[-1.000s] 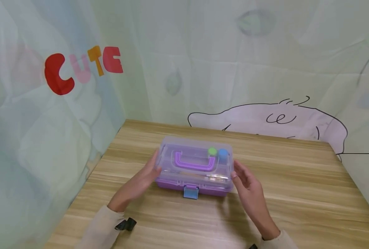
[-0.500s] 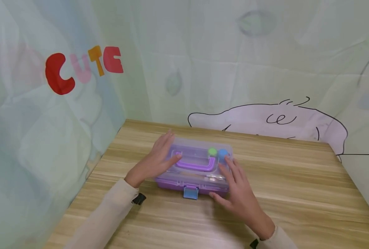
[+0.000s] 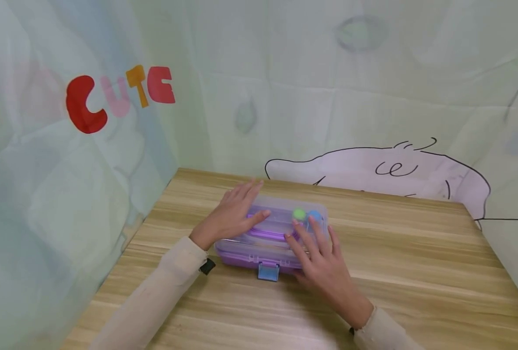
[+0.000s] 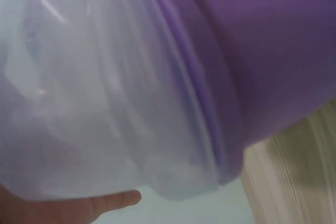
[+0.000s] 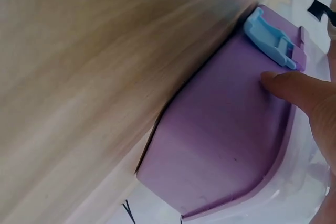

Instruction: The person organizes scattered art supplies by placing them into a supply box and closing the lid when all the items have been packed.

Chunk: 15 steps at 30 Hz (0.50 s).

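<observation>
A purple storage box (image 3: 237,260) with a see-through lid (image 3: 281,201) stands on the table, a purple handle (image 3: 268,235) on its top. Its blue latch (image 3: 268,272) hangs down at the front. Under the lid show a green round cap (image 3: 299,214), a blue one (image 3: 315,215) and slender sticks. My left hand (image 3: 228,216) lies over the lid's left part, fingers straight and thumb spread. Spread over the right part are the fingers of my right hand (image 3: 326,270); its thumb (image 5: 291,86) is at the purple front wall near the latch in the right wrist view.
The wood-grain table (image 3: 416,272) reaches back to a printed cloth backdrop (image 3: 224,97) with a cartoon animal. Another cloth (image 3: 44,194) with the word CUTE hangs along the left edge.
Both hands have gone from the box's sides to the top of its lid, the left one moving right and the right one inward. The box has stayed in place.
</observation>
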Each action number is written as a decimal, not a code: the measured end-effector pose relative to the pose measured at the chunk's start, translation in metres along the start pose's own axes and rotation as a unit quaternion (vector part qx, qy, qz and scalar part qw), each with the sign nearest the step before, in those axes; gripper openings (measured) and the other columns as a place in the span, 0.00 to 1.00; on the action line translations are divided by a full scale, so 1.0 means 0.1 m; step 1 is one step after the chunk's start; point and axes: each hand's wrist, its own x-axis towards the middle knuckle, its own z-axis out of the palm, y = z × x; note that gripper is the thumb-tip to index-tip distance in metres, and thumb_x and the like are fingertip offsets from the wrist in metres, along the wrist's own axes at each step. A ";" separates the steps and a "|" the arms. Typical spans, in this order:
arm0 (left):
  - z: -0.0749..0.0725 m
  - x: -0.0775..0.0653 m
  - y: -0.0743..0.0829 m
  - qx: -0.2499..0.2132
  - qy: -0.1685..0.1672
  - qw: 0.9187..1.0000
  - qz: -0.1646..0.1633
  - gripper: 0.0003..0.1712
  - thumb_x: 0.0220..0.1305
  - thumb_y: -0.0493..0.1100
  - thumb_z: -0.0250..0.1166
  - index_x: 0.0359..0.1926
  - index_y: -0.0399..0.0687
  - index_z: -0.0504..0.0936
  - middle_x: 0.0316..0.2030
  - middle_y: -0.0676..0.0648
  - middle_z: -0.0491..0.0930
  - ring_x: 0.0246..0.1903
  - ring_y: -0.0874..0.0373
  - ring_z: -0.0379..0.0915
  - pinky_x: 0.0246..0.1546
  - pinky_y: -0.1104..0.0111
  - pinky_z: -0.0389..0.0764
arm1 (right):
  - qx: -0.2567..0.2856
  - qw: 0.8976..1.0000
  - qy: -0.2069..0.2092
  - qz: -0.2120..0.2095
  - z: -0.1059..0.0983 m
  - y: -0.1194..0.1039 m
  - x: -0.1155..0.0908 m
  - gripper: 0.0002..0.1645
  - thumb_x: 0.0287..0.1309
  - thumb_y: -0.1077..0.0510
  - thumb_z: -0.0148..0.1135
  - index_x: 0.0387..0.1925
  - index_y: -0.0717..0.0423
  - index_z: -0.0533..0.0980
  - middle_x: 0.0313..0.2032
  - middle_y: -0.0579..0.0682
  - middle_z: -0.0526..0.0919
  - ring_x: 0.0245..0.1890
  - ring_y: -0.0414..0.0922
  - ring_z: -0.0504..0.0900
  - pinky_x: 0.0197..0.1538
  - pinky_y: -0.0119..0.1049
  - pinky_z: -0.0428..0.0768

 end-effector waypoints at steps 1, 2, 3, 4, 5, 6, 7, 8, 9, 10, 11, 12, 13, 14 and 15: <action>0.00 0.01 0.00 0.001 -0.001 1.000 0.001 0.54 0.69 0.79 0.35 0.82 0.51 0.43 0.80 0.38 0.46 0.77 0.33 0.44 0.73 0.34 0.46 | -0.011 1.000 -0.001 -0.007 0.01 0.00 0.01 0.70 0.19 0.38 0.88 0.71 0.55 0.70 0.74 0.59 0.66 0.75 0.64 0.60 0.71 0.69 0.58; 0.00 0.01 0.00 0.002 -0.001 1.000 0.002 0.53 0.70 0.79 0.35 0.82 0.51 0.44 0.80 0.38 0.46 0.77 0.33 0.45 0.73 0.34 0.46 | -0.024 1.000 -0.002 -0.015 0.01 -0.01 0.02 0.71 0.20 0.37 0.88 0.71 0.55 0.70 0.74 0.59 0.65 0.74 0.64 0.61 0.70 0.70 0.60; 0.00 0.01 0.00 0.000 0.000 1.000 0.004 0.53 0.71 0.78 0.35 0.82 0.50 0.44 0.80 0.38 0.47 0.76 0.33 0.45 0.73 0.34 0.46 | -0.034 0.999 -0.004 -0.021 0.02 -0.01 0.03 0.71 0.20 0.36 0.88 0.72 0.55 0.69 0.74 0.59 0.65 0.74 0.63 0.61 0.69 0.69 0.61; 0.00 0.02 0.00 0.001 0.002 1.000 0.006 0.52 0.71 0.77 0.36 0.82 0.50 0.45 0.79 0.38 0.48 0.76 0.33 0.46 0.73 0.34 0.47 | -0.043 0.999 -0.004 -0.027 0.03 -0.01 0.03 0.71 0.22 0.35 0.87 0.72 0.55 0.68 0.74 0.59 0.65 0.74 0.63 0.61 0.69 0.69 0.62; 0.00 0.02 0.00 0.001 0.004 1.000 0.008 0.51 0.72 0.76 0.36 0.82 0.50 0.46 0.79 0.37 0.50 0.76 0.33 0.46 0.73 0.34 0.47 | -0.050 0.998 -0.005 -0.032 0.03 -0.02 0.04 0.71 0.24 0.35 0.86 0.72 0.55 0.68 0.74 0.59 0.65 0.74 0.62 0.62 0.67 0.69 0.64; 0.00 0.02 0.01 0.002 0.006 1.000 0.009 0.50 0.73 0.75 0.37 0.82 0.50 0.47 0.79 0.37 0.50 0.76 0.32 0.47 0.73 0.34 0.48 | -0.057 0.998 -0.005 -0.037 0.04 -0.02 0.05 0.70 0.25 0.35 0.86 0.73 0.55 0.68 0.74 0.58 0.65 0.74 0.61 0.62 0.66 0.69 0.65; 0.00 0.02 0.01 0.002 0.008 1.000 0.010 0.49 0.74 0.74 0.38 0.82 0.50 0.47 0.79 0.37 0.51 0.76 0.32 0.47 0.73 0.34 0.48 | -0.061 0.997 -0.003 -0.041 0.05 -0.03 0.06 0.69 0.27 0.35 0.85 0.73 0.55 0.68 0.74 0.58 0.65 0.74 0.61 0.63 0.66 0.69 0.66; 0.00 0.02 0.01 0.004 0.008 1.000 0.009 0.48 0.74 0.74 0.38 0.82 0.50 0.48 0.79 0.37 0.51 0.76 0.31 0.47 0.73 0.34 0.48 | -0.065 0.997 -0.003 -0.044 0.06 -0.04 0.07 0.68 0.29 0.35 0.84 0.73 0.55 0.68 0.74 0.58 0.65 0.74 0.60 0.63 0.65 0.68 0.67; 0.00 0.02 0.01 0.005 0.008 1.000 0.007 0.47 0.74 0.73 0.38 0.82 0.50 0.48 0.79 0.37 0.52 0.76 0.31 0.47 0.72 0.33 0.48 | -0.067 0.997 -0.003 -0.047 0.07 -0.05 0.07 0.66 0.31 0.36 0.84 0.73 0.56 0.67 0.74 0.58 0.65 0.74 0.60 0.63 0.65 0.68 0.67; 0.00 0.02 0.01 0.007 0.007 1.000 0.006 0.47 0.75 0.73 0.39 0.82 0.51 0.48 0.78 0.37 0.52 0.75 0.31 0.47 0.72 0.33 0.49 | -0.068 0.996 -0.003 -0.049 0.08 -0.06 0.08 0.65 0.32 0.37 0.83 0.73 0.56 0.67 0.74 0.58 0.65 0.74 0.60 0.64 0.65 0.68 0.67; 0.00 0.01 0.01 0.008 0.007 1.000 0.005 0.47 0.75 0.73 0.39 0.82 0.51 0.48 0.79 0.38 0.52 0.75 0.30 0.48 0.72 0.33 0.49 | -0.070 0.996 -0.004 -0.052 0.08 -0.07 0.08 0.65 0.33 0.37 0.83 0.73 0.56 0.67 0.74 0.57 0.65 0.74 0.59 0.64 0.65 0.67 0.67; 0.00 0.01 0.01 0.009 0.007 1.000 0.003 0.47 0.75 0.73 0.38 0.82 0.51 0.49 0.78 0.38 0.52 0.75 0.30 0.48 0.72 0.33 0.49 | -0.073 0.996 -0.004 -0.054 0.09 -0.07 0.09 0.65 0.34 0.36 0.82 0.73 0.56 0.67 0.74 0.57 0.65 0.74 0.59 0.64 0.65 0.67 0.67; 0.00 0.00 0.01 0.009 0.007 1.000 0.003 0.47 0.74 0.73 0.38 0.82 0.51 0.49 0.78 0.38 0.53 0.75 0.30 0.48 0.72 0.33 0.49 | -0.073 0.996 -0.007 -0.056 0.09 -0.08 0.09 0.65 0.34 0.37 0.82 0.73 0.57 0.66 0.75 0.57 0.65 0.74 0.59 0.63 0.65 0.67 0.67; 0.00 0.00 0.01 0.010 0.008 1.000 0.003 0.47 0.74 0.74 0.38 0.82 0.51 0.49 0.78 0.38 0.53 0.75 0.30 0.48 0.72 0.32 0.50 | -0.076 0.995 -0.007 -0.058 0.10 -0.09 0.09 0.64 0.36 0.37 0.81 0.74 0.57 0.66 0.75 0.57 0.65 0.74 0.59 0.63 0.65 0.66 0.67; 0.00 0.00 0.01 0.010 0.009 1.000 0.003 0.47 0.74 0.74 0.38 0.81 0.51 0.49 0.78 0.38 0.54 0.75 0.31 0.48 0.71 0.32 0.50 | -0.078 0.995 -0.010 -0.060 0.11 -0.10 0.10 0.63 0.38 0.37 0.80 0.74 0.57 0.66 0.75 0.57 0.65 0.75 0.58 0.63 0.65 0.66 0.67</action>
